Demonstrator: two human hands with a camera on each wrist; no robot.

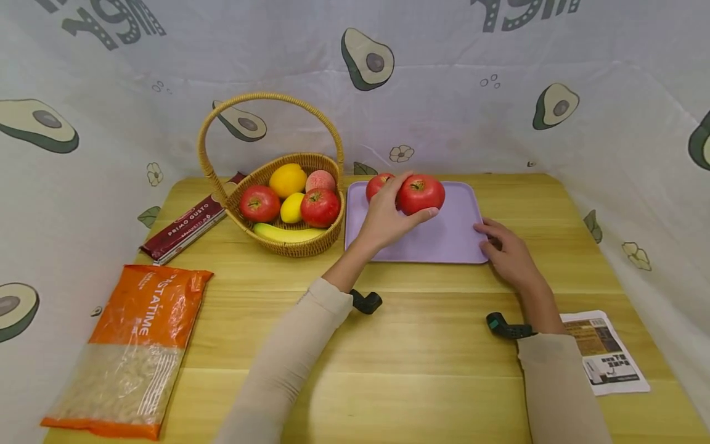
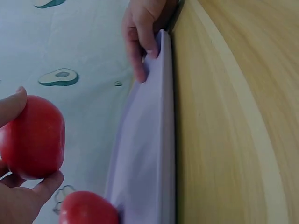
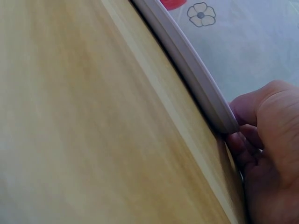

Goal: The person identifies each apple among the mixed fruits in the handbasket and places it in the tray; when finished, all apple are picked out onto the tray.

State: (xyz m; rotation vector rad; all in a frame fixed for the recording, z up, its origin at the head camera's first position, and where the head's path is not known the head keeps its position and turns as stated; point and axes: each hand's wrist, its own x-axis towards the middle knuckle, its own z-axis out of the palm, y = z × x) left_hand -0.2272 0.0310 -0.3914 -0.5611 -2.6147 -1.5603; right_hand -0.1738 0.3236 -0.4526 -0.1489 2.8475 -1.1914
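Note:
My left hand (image 1: pixel 384 213) grips a red apple (image 1: pixel 423 195) between thumb and fingers. In the left wrist view this apple (image 2: pixel 41 137) hangs above the tray. Another red apple (image 1: pixel 379 184) sits on the lilac tray (image 1: pixel 444 243), near its back left corner and partly hidden behind my left hand. At the tray's front right corner, my right hand (image 1: pixel 507 251) pinches the rim; the right wrist view shows its thumb and fingers (image 3: pixel 245 105) at the tray's edge (image 3: pixel 205 88).
Left of the tray stands a wicker basket (image 1: pixel 299 248) with a tall handle, holding apples, lemons, a peach and a banana. A dark red spaghetti pack (image 1: pixel 185 231) and an orange pasta bag (image 1: pixel 127 351) lie farther left. A white printed packet (image 1: pixel 607 361) lies by my right forearm.

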